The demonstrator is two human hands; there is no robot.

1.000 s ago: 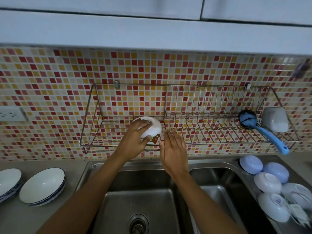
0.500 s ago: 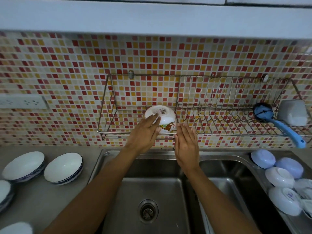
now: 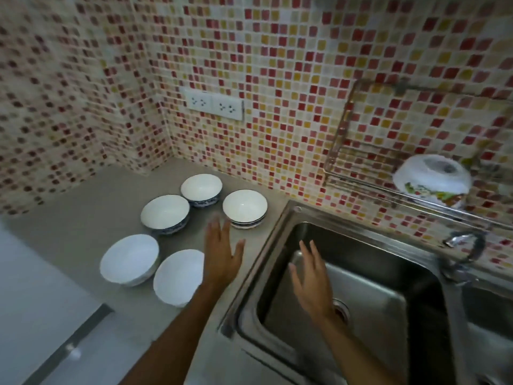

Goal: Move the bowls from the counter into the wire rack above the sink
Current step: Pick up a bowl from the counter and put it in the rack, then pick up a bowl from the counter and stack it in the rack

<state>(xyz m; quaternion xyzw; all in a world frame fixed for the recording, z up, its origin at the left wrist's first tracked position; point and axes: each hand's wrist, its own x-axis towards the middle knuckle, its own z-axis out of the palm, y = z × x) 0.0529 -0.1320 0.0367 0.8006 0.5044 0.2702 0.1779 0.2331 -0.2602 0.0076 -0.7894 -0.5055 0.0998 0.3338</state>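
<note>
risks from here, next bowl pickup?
1. Five bowls sit close on the counter; the left hand reaching for the striped bowl might knock its neighbours.
2. The floral bowl lies inverted near the front of the wire rack; adding another could nudge it toward the sink.

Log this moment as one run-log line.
phase: reaching for next bowl | left hand: open, empty, over grey counter | right hand: open, over steel sink | white floral bowl: inverted in wire rack
</note>
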